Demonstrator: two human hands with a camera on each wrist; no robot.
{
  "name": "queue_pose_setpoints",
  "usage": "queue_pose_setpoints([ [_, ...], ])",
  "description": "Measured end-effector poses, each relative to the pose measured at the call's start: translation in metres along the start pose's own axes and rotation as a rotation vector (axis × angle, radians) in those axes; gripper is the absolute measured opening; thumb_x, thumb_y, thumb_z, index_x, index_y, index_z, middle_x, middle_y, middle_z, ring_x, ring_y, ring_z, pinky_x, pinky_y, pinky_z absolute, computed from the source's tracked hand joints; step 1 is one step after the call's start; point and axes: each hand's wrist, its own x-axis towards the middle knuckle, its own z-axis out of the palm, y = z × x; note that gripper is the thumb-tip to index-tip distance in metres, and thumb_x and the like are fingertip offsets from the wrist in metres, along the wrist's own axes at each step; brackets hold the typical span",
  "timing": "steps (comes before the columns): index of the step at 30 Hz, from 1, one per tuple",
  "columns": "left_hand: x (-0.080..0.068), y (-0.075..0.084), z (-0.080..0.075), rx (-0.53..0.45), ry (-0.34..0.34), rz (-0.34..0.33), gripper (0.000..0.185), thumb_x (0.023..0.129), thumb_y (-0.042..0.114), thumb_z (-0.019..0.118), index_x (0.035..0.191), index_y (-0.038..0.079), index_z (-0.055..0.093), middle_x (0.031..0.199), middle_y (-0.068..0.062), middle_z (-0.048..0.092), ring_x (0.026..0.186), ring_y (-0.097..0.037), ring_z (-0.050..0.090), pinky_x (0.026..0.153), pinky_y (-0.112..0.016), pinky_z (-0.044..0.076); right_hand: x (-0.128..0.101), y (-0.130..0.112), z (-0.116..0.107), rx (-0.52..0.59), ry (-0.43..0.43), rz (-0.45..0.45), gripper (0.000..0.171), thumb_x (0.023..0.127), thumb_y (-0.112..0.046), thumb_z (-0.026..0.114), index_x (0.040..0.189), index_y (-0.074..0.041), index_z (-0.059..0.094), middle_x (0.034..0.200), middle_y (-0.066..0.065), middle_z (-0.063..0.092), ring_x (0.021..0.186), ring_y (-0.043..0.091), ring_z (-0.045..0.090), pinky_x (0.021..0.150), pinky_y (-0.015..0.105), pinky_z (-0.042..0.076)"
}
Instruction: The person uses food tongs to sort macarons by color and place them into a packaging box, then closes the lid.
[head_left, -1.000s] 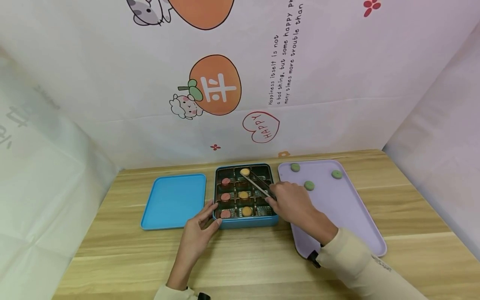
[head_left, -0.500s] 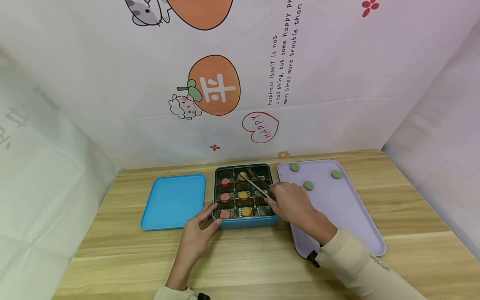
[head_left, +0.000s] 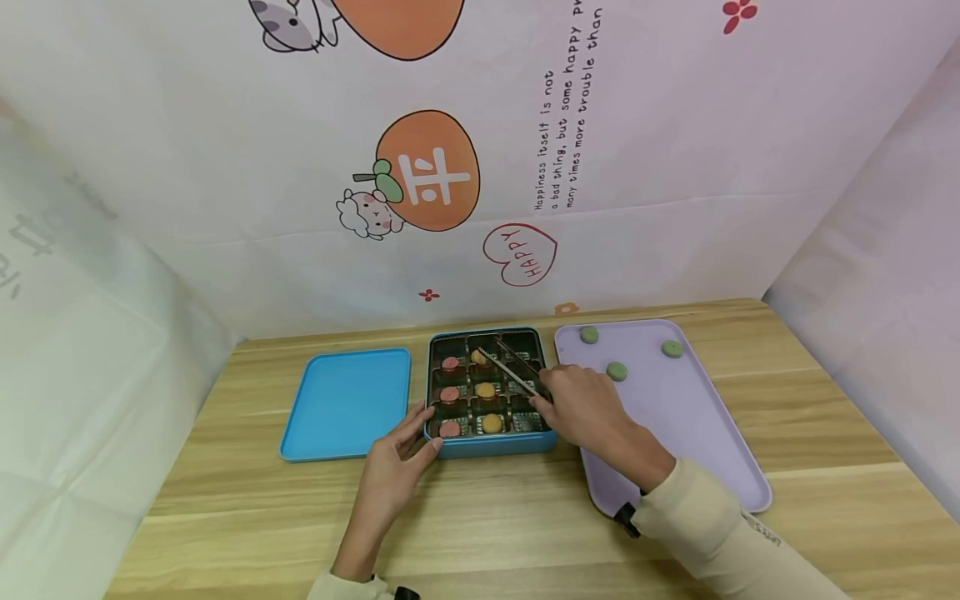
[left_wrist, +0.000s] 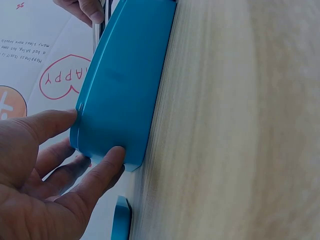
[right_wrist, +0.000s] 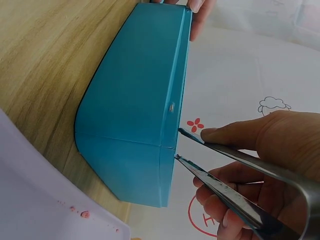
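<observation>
The box, a blue tin with a dark nine-cell insert, sits on the tabletop straight ahead of both hands. The right hand is over the box's right edge and pinches metal tongs. The tongs' long axis runs from that hand up and to the left across the box, and their tips sit at the yellow cookie in the back cell of the box's middle column. In the right wrist view the two blades stand slightly apart; whether they grip the cookie I cannot tell. The left hand is at the box's near left corner, thumb and fingers pressed straight against its wall. So the right hand is the nearer to the cookie. Three green cookies lie on the tray right of the box; the lid lies to the box's left.
</observation>
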Motion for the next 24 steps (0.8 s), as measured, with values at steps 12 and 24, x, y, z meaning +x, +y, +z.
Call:
queue_pose_setpoints([
  [12, -0.001, 0.001, 0.000, -0.009, -0.003, 0.003, 0.051, 0.100, 0.011, 0.072, 0.149, 0.007, 0.059, 0.167, -0.016, 0.039, 0.148, -0.037, 0.047, 0.113, -0.043, 0.051, -0.005, 0.005, -0.005, 0.000, 0.006, 0.002, 0.023, 0.095, -0.020, 0.079, 0.102, 0.002, 0.078, 0.092, 0.016, 0.078, 0.059, 0.017, 0.062, 0.042, 0.025, 0.043],
  [24, 0.000, 0.000, 0.000, -0.002, -0.001, 0.003, 0.051, 0.100, 0.011, 0.072, 0.149, 0.007, 0.059, 0.167, -0.015, 0.039, 0.147, -0.037, 0.048, 0.112, -0.042, 0.052, -0.015, 0.018, -0.021, -0.023, 0.022, 0.076, 0.021, 0.095, -0.022, 0.078, 0.100, -0.003, 0.077, 0.091, 0.014, 0.077, 0.073, 0.032, 0.072, 0.053, 0.048, 0.058],
])
